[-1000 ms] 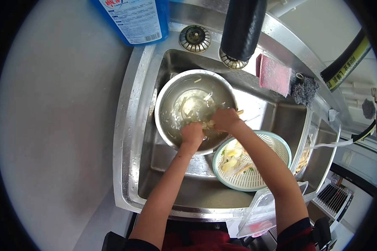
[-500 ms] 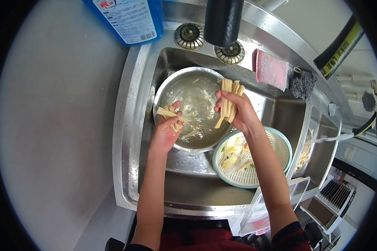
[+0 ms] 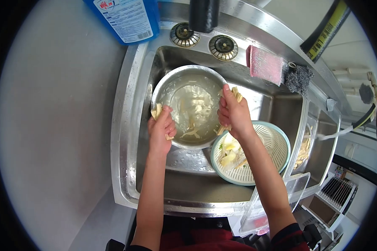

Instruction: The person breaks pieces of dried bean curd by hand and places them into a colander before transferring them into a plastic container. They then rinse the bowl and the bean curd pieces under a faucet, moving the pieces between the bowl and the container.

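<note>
A round metal basin point(image 3: 189, 67) of cloudy water stands in the sink, with loose pale pieces point(image 3: 192, 130) in the water. At its left rim my left hand point(image 3: 160, 133) is closed in a fist around pale yellow strips point(image 3: 156, 111) that look like soaked tofu skin. Their ends poke out above and below the fingers. My right hand point(image 3: 235, 113), over the right rim, squeezes a thicker bundle of the same strips point(image 3: 237, 94), its thumb pointing up. Both palms hide the middle of what they grip.
Right of the basin, a pale green strainer basket point(image 3: 276, 161) contains whitish-yellow scraps. Two drain strainers point(image 3: 223, 47), a pink sponge point(image 3: 266, 65) and a steel scrubber point(image 3: 298, 79) lie along the sink's back ledge. A black faucet point(image 3: 203, 16) and a blue detergent bottle point(image 3: 127, 21) stand behind.
Both hands have closed tightly round their strips, which were held more loosely before. The left hand has turned over, and the right hand is slightly lower.
</note>
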Demonstrator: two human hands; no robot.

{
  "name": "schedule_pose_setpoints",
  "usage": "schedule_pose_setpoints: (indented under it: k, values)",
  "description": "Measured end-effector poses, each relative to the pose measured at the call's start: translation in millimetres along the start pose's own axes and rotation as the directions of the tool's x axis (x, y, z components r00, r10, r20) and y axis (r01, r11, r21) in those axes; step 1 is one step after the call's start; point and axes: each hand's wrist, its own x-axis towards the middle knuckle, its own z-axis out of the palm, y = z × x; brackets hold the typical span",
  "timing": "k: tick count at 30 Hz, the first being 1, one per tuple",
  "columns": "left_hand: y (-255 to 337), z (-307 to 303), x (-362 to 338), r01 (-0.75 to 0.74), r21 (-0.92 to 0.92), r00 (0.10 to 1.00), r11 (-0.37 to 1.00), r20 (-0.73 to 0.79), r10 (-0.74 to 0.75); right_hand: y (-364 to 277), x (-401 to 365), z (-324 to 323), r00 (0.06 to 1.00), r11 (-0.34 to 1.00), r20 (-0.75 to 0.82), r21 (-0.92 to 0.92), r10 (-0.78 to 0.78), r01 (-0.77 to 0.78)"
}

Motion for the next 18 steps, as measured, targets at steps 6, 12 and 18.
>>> schedule_pose_setpoints:
  k: [6, 12, 18]
  values:
    - [6.2, 26.2, -15.5, -0.115, 0.085, 0.987, 0.990, -0.100, 0.124, -18.5, -18.9, 1.1, 0.992, 0.992, -0.008, -0.020, -0.124, 0.123]
    - [-31.0, 87.2, -37.8, -0.067, 0.138, 0.998, 0.988, 0.001, 0.068, -46.0, -55.1, -43.1, 0.993, 0.993, -0.035, -0.028, -0.117, 0.116]
    - [-124.8, 232.5, -84.5, 0.015, 0.427, 0.695, 0.904, 0.646, -0.316, -64.2, -139.7, -167.6, 0.881, 0.896, -0.278, -0.343, -0.382, 0.281]
